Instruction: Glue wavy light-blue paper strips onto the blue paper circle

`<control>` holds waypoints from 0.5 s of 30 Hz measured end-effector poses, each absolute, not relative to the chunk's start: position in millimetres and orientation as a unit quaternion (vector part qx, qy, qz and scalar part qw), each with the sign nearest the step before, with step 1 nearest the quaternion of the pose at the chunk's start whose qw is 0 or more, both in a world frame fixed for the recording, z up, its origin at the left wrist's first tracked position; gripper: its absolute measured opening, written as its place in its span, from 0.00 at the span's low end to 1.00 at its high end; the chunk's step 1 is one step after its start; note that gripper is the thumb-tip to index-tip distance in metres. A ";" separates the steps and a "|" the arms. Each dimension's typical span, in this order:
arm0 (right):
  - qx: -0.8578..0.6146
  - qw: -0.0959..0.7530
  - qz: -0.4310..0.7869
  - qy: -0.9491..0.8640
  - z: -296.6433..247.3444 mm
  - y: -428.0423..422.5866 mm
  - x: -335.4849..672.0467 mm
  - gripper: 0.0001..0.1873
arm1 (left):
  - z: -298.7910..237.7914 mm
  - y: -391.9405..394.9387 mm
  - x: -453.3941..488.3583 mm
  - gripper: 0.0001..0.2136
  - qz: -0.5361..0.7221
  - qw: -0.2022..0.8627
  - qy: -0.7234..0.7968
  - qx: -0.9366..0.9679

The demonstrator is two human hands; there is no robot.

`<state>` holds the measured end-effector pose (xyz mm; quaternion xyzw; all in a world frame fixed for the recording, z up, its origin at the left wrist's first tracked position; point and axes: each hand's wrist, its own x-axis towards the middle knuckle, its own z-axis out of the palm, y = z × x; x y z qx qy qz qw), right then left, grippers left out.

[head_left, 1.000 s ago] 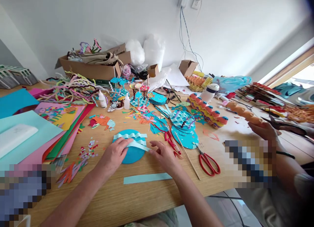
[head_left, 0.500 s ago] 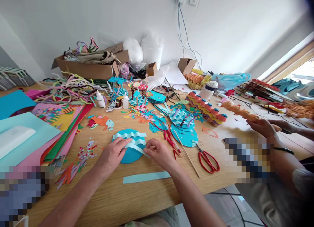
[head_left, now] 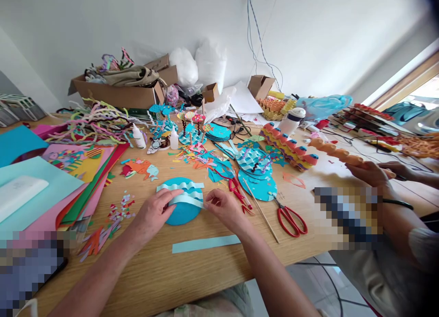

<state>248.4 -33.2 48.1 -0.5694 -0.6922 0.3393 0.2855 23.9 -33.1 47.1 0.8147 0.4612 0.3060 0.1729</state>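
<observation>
A blue paper disc (head_left: 183, 213) lies on the wooden table (head_left: 212, 271) in front of me, with pale blue wavy strips (head_left: 181, 187) laid across its top. My left hand (head_left: 151, 216) rests on the disc's left side, fingertips on the lowest wavy strip (head_left: 188, 199). My right hand (head_left: 224, 207) pinches that strip's right end at the disc's edge. A straight pale blue strip (head_left: 206, 244) lies loose nearer to me.
Red scissors (head_left: 291, 219) and a thin wooden stick (head_left: 260, 212) lie to the right. Finished blue discs (head_left: 255, 168), glue bottles (head_left: 139, 136), coloured paper sheets (head_left: 51, 184) and scraps cover the table. A cardboard box (head_left: 116, 95) stands at the back. Another person's hands (head_left: 373, 175) work at the right.
The lowest wavy strip has been laid flatter across the disc. My right hand has moved slightly left toward the disc's edge. The person on the right has shifted their hands.
</observation>
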 end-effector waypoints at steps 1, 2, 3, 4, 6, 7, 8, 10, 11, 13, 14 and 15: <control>-0.576 0.286 0.336 -0.689 47.3 -32.9 250.2 0.03 | 46.9 -33.1 23.8 0.15 0.308 0.177 0.455 0.817; -0.578 0.285 0.335 -0.687 46.5 -32.5 251.6 0.05 | 46.6 -33.1 23.7 0.15 0.310 0.180 0.449 0.818; -0.576 0.283 0.337 -0.689 45.7 -32.2 252.5 0.07 | 46.2 -33.1 23.4 0.15 0.311 0.183 0.444 0.820; -0.571 0.279 0.343 -0.691 45.0 -32.0 252.9 0.09 | 45.8 -33.1 23.2 0.15 0.313 0.185 0.441 0.821; -0.563 0.270 0.363 -0.692 43.9 -31.7 253.0 0.11 | 45.3 -33.2 22.8 0.15 0.313 0.191 0.439 0.820; -0.562 0.266 0.374 -0.688 43.6 -31.7 253.1 0.11 | 45.3 -33.2 22.7 0.15 0.312 0.193 0.440 0.819; -0.563 0.262 0.386 -0.682 43.4 -31.8 253.4 0.12 | 45.3 -33.2 22.7 0.15 0.311 0.195 0.442 0.819; -0.567 0.253 0.414 -0.665 43.3 -32.2 254.7 0.12 | 45.4 -33.2 22.8 0.16 0.308 0.196 0.445 0.818; -0.567 0.250 0.430 -0.656 43.4 -32.4 255.6 0.11 | 45.2 -33.1 22.8 0.16 0.308 0.195 0.445 0.818; -0.565 0.248 0.459 -0.640 43.3 -32.5 257.4 0.10 | 44.3 -32.9 22.7 0.17 0.304 0.190 0.443 0.822; -0.565 0.250 0.468 -0.632 43.1 -32.2 258.0 0.09 | 43.6 -32.8 22.4 0.17 0.301 0.186 0.442 0.824; -0.567 0.256 0.471 -0.625 42.7 -31.7 258.4 0.08 | 42.7 -32.8 22.1 0.17 0.298 0.182 0.440 0.827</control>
